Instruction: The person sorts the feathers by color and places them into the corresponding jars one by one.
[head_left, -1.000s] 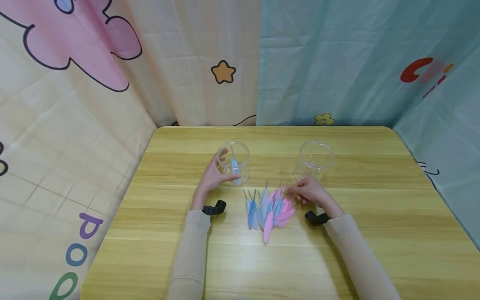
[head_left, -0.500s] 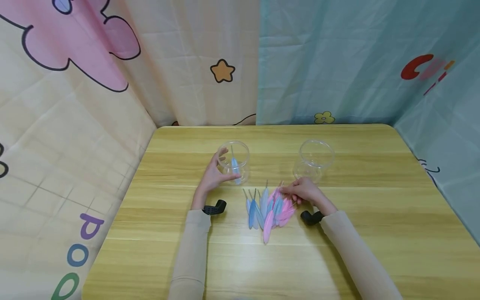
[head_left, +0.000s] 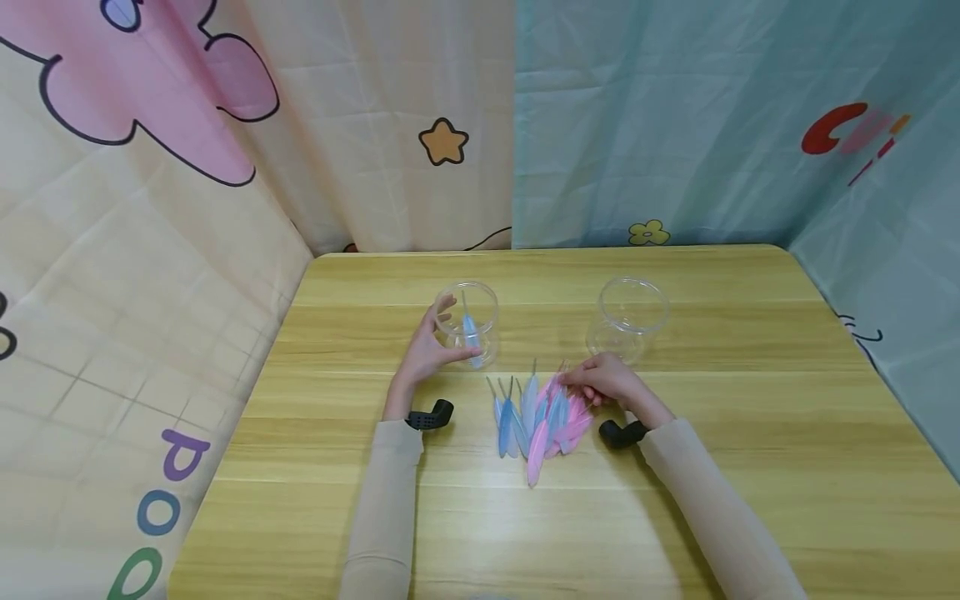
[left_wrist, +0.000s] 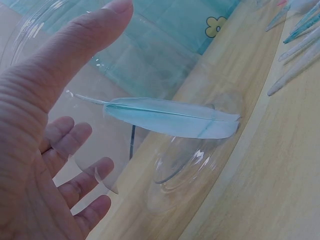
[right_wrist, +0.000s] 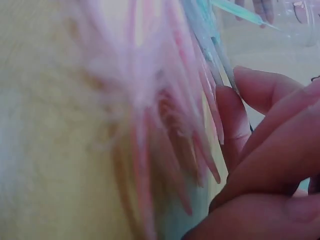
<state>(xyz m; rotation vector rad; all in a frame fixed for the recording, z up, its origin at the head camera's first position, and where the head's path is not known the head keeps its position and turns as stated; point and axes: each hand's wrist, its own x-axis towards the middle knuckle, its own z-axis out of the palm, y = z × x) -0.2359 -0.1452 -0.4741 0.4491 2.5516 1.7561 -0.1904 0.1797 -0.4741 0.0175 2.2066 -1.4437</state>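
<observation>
My left hand point(head_left: 426, 350) curls round a clear plastic cup point(head_left: 489, 337), thumb on the near side and fingers on the far side. Inside that cup a single light blue feather point(left_wrist: 175, 119) leans with its quill upward. My right hand point(head_left: 613, 382) is at the upper right of a pile of pink feathers point(head_left: 537, 454) and blue feathers point(head_left: 505, 429). In the right wrist view, its thumb and index finger pinch the thin quill of a bluish feather point(right_wrist: 207, 45). Pink quills lie close beside those fingertips. The held feather's lower part is among the others.
A second clear cup point(head_left: 633, 321) stands on the wooden table point(head_left: 480, 533), behind my right hand. Curtains point(head_left: 360, 125) close off the table's back and sides. Each wrist carries a black camera point(head_left: 431, 415).
My right hand has shifted slightly left into the pile, its fingertips now at a quill. The left hand and its cup stay in place.
</observation>
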